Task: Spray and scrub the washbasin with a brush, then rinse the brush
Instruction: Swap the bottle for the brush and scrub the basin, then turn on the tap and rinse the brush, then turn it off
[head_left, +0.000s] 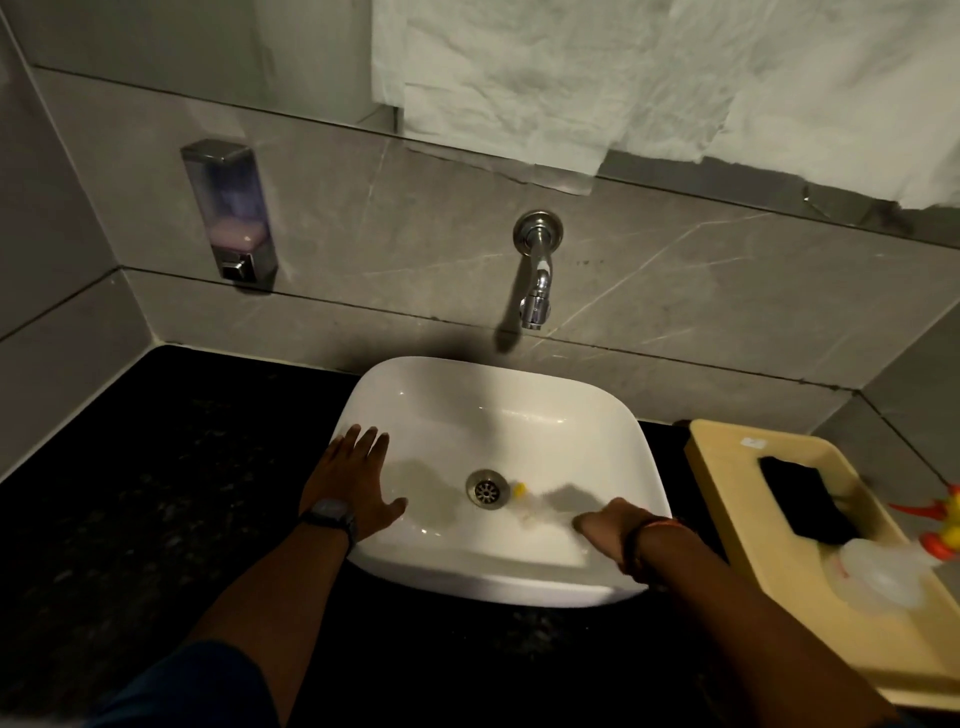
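Seemingly you've barely begun: both hands, left (358, 486) spread, right (605, 525) loosely curled, hold nothing; washbasin (644, 457) looks unscrubbed, spray bottle (878, 571) untouched.

My hands at the white washbasin (498, 410)

My left hand (358, 486) lies flat, fingers (363, 441) spread, on the left rim; my right hand (610, 525) dips inside near the drain (487, 486), right of a small yellow bit (519, 487).

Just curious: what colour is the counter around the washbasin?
Black with faint pale speckles, seen best in the head view, left of the white washbasin on the counter.
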